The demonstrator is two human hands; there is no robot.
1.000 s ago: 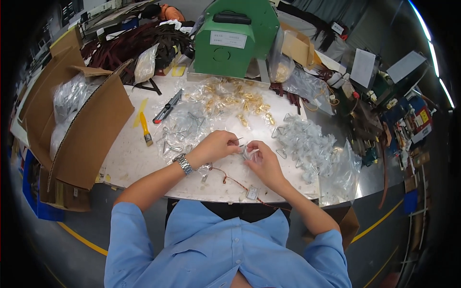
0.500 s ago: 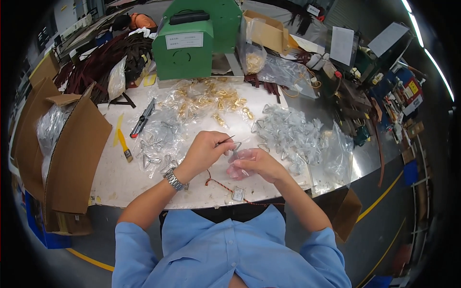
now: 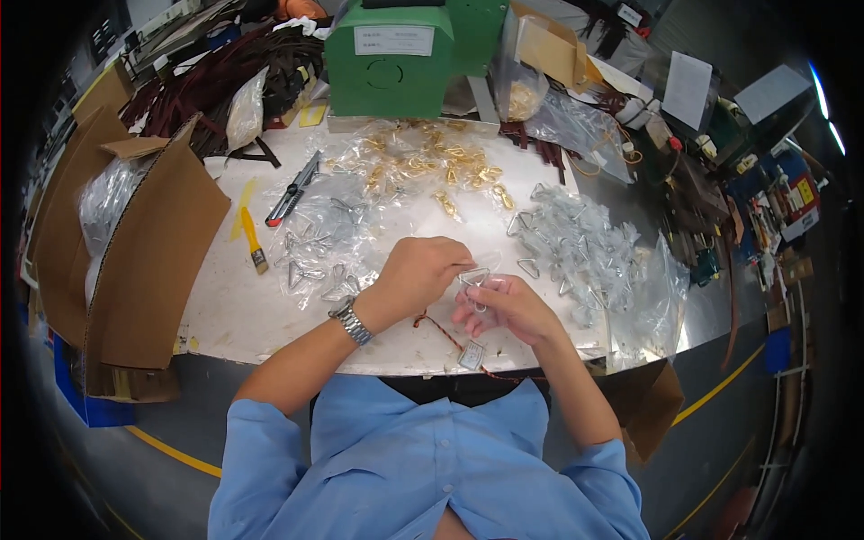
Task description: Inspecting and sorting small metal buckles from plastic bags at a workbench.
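Observation:
Over the table's near middle, my right hand [image 3: 515,308] is closed round a silver triangular metal hook [image 3: 474,278], its triangular end up and its lower part against the fingers. My left hand [image 3: 416,281], with a metal watch on the wrist, is pinched beside the triangle's top left. Whatever its fingertips hold is hidden from view. Below the hands lies a red-and-black cord with a small pale tag [image 3: 471,355]. A similar single silver triangular piece [image 3: 529,267] rests just beyond my right hand.
Bagged silver hooks [image 3: 580,238] are heaped on the right, more bagged silver pieces [image 3: 319,238] on the left. Bagged gold clasps [image 3: 441,166] lie before a green machine [image 3: 387,72]. A utility knife [image 3: 294,189], a yellow-handled brush [image 3: 253,239] and an open carton [image 3: 157,261] are at left.
The view has shifted, so the table things sit further right and higher. The hook's triangle now shows more fully between my hands. A thin dark tip at my left fingers no longer shows.

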